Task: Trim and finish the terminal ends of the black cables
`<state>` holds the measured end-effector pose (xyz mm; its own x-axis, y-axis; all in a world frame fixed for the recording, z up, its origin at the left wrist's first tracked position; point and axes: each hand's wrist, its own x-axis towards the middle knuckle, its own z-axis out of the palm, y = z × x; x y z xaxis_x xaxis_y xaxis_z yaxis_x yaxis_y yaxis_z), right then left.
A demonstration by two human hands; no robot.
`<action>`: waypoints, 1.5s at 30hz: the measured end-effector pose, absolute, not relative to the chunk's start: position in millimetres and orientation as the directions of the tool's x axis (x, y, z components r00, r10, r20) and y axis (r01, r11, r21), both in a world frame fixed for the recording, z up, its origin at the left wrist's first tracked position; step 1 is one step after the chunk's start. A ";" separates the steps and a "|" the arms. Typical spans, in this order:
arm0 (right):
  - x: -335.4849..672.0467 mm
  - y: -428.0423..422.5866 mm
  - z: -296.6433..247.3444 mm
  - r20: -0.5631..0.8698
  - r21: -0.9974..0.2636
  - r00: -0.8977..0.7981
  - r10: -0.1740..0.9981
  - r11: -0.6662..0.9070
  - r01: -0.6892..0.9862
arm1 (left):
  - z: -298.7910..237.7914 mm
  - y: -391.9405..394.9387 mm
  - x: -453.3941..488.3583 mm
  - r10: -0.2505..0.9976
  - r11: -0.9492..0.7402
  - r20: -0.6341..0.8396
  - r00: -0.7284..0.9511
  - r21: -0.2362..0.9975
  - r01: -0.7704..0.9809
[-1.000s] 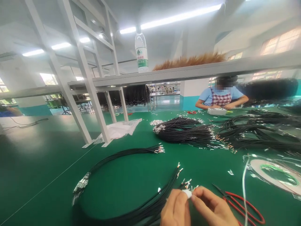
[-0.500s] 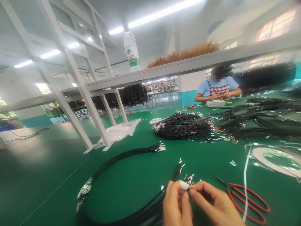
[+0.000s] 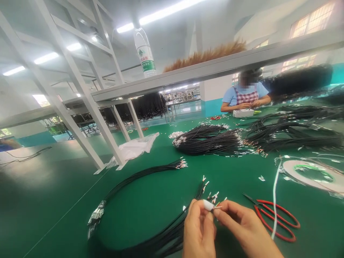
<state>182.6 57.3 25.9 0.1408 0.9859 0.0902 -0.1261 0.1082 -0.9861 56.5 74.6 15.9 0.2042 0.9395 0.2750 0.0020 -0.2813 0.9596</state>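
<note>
Low in the view, my left hand [image 3: 199, 224] pinches the end of a black cable, and one of its fingertips wears a white cover [image 3: 208, 205]. My right hand [image 3: 239, 220] meets it from the right, thumb and index finger closed on the thin stripped wires [image 3: 217, 206] at that cable end. Behind my fingers lie other cable ends [image 3: 213, 196] with pale tips. From under my left hand a bundle of black cables [image 3: 161, 239] curves away to the left. Red-handled scissors [image 3: 279, 218] rest on the green table just right of my right hand.
Another cable bundle [image 3: 134, 178] arcs at left. Thick cable piles [image 3: 206, 141] lie farther back, beside a white reel [image 3: 303, 172] and white strip [image 3: 275, 200]. A metal shelf [image 3: 188, 73] carrying a bottle [image 3: 145, 53] crosses above. A co-worker [image 3: 245, 96] sits opposite.
The whole view has shifted slightly, so the scene sits a little further left and up. Both hands keep nearly the same pinch on the wires.
</note>
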 end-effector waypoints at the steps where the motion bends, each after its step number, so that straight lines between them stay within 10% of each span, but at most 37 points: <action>1: 184.8 57.8 24.8 0.086 -0.988 0.123 0.989 0.100 -0.116 | 16.4 74.6 55.9 0.933 -0.310 0.300 0.197 0.951 0.021; 45: 171.4 54.0 28.6 0.114 -0.957 0.167 0.979 0.154 -0.247 | 29.5 78.0 55.2 0.984 0.048 0.003 0.179 0.960 -0.276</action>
<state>171.4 54.0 28.6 0.1674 0.9793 0.1141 -0.2470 0.1537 -0.9567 55.2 78.0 29.5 0.1790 0.9838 0.0026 -0.2765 0.0477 0.9598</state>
